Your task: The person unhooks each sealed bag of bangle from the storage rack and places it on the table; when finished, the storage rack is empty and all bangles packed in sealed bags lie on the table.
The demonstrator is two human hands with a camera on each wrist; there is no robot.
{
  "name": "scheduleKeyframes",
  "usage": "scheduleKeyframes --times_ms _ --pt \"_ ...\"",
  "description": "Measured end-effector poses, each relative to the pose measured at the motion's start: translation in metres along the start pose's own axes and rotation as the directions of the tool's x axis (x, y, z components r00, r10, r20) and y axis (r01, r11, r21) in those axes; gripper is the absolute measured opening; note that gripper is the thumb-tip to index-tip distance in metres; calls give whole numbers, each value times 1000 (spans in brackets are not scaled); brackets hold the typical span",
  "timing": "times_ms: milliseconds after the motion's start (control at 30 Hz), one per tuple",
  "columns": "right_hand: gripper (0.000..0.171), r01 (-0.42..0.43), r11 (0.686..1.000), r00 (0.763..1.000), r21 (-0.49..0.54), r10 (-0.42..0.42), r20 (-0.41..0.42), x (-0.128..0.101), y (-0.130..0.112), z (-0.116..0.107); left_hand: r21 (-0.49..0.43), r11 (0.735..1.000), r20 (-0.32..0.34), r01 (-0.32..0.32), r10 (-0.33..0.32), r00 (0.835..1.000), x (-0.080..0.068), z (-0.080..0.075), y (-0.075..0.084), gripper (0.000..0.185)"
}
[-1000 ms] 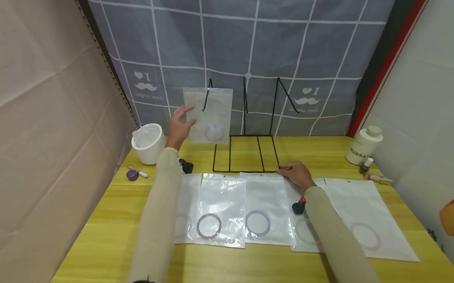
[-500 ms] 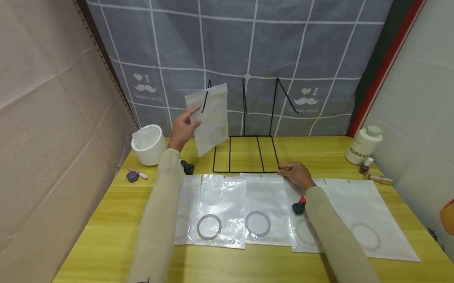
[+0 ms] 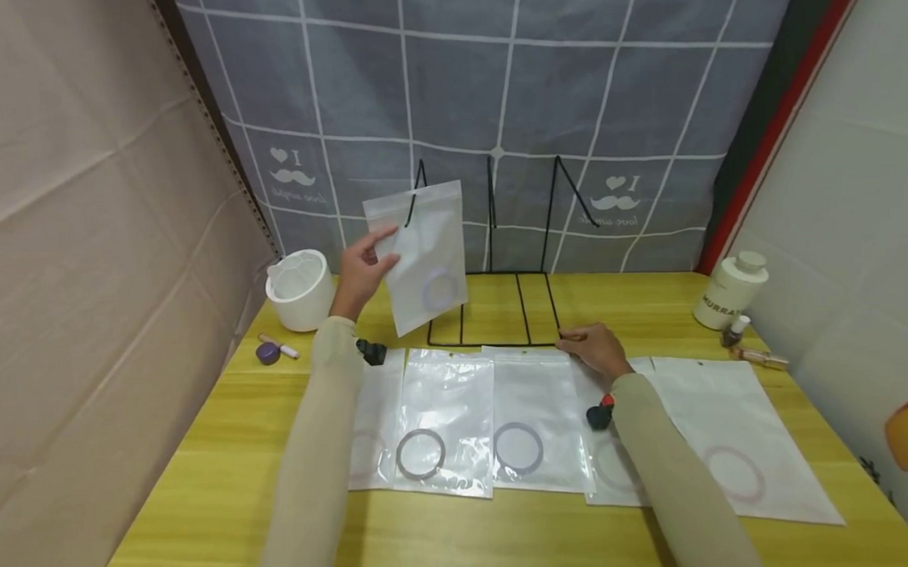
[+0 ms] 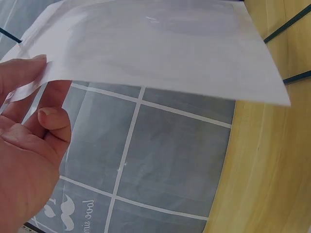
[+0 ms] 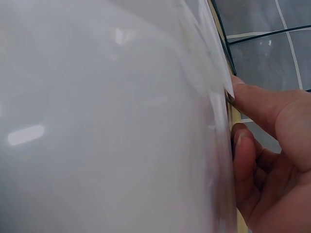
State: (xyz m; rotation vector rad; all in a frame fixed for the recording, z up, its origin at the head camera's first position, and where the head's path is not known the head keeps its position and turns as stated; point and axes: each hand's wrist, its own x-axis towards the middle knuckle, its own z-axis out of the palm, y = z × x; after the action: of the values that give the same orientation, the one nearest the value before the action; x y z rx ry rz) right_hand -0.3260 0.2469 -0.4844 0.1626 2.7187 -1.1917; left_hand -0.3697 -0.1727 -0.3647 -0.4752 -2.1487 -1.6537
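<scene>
A white zip bag (image 3: 426,251) with a pale ring in it hangs tilted at the left hook of a black wire display rack (image 3: 494,345). My left hand (image 3: 359,274) pinches its left edge, thumb on the face and fingers behind, as the left wrist view shows on the bag (image 4: 155,53). Down at the rack's front right corner, my right hand (image 3: 595,348) grips the base wire between thumb and fingers. In the right wrist view, a glossy bag (image 5: 116,121) fills most of the picture beside that hand (image 5: 277,160).
Several zip bags (image 3: 451,400) with rings lie in a row before the rack. A white pot (image 3: 300,301) and a purple lid (image 3: 268,353) are on the left. To the right stand a white bottle (image 3: 730,290) and a small vial (image 3: 735,332). A grey grid cloth (image 3: 552,88) hangs behind.
The bag at the left hook has swung from facing forward to tilted, its lower edge now lower and nearer. My left hand has closed on its edge; the right hand has stayed put.
</scene>
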Motion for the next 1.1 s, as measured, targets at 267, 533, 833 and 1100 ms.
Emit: scheduleKeyframes --times_ms 267,533,833,1100 --pt "51 8 1000 1000 -22 -8 11 0 0 2 -20 1000 0 -22 22 1000 -32 -10 27 42" --pt "52 45 998 999 -51 -44 14 3 6 2 -5 1000 35 5 -5 999 -60 -20 56 42" --pt "53 59 997 998 -53 -59 4 5 10 1 15 999 33 -47 46 998 -77 -33 53 42" --pt "53 63 996 998 -61 -63 0 5 7 -1 -167 985 105 43 -26 994 -117 -75 63 41"
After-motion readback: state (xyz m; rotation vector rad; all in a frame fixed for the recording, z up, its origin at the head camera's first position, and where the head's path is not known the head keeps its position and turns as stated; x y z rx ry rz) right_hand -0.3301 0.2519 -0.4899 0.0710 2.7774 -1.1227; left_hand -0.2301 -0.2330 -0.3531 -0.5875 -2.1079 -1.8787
